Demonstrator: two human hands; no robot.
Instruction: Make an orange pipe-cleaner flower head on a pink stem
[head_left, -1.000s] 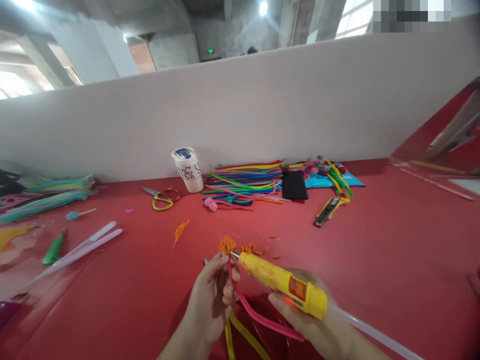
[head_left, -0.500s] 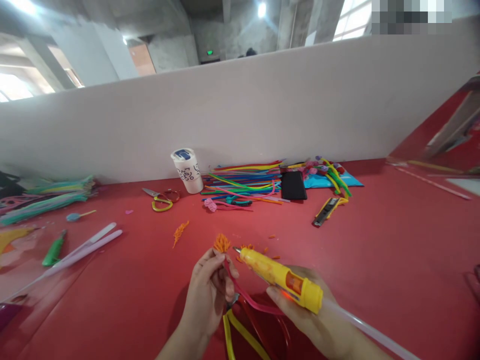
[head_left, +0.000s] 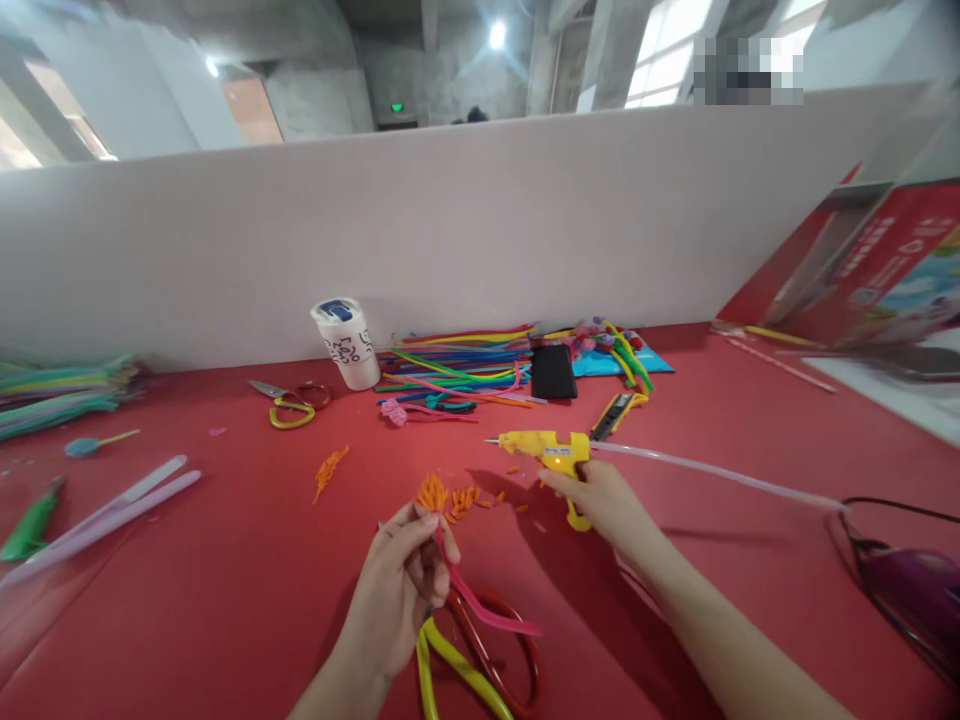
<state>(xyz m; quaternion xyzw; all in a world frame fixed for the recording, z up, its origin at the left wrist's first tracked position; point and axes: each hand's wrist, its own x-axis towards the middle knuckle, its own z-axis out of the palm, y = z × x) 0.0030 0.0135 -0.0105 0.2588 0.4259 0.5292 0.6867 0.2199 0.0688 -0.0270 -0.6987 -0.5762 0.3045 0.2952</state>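
Observation:
Pinched between the thumb and fingers of my left hand (head_left: 397,585) is a pink pipe cleaner (head_left: 484,612), its free end trailing to the right. An orange fluffy tuft (head_left: 432,494) sits at its top, just above my fingertips. My right hand (head_left: 604,500) grips a yellow hot glue gun (head_left: 534,443) by its handle, the nozzle pointing left and apart from the tuft. A clear glue stick (head_left: 697,475) sticks out of the gun's rear. Small orange clippings (head_left: 463,500) lie between the hands. Scissors with yellow and red handles (head_left: 457,655) lie beneath my left hand, blades hidden.
Behind are a white cup (head_left: 349,350), more scissors (head_left: 292,408), coloured pipe cleaners (head_left: 457,365), a black phone-like slab (head_left: 553,372) and a utility knife (head_left: 613,415). At left lie a green-handled tool (head_left: 34,525) and pale strips (head_left: 127,515). A purple object with a black cord (head_left: 911,590) is at right.
My right hand has carried the glue gun away from the tuft, up and to the right, and turned it side-on. My left hand still holds the pipe cleaner. The view has shifted right.

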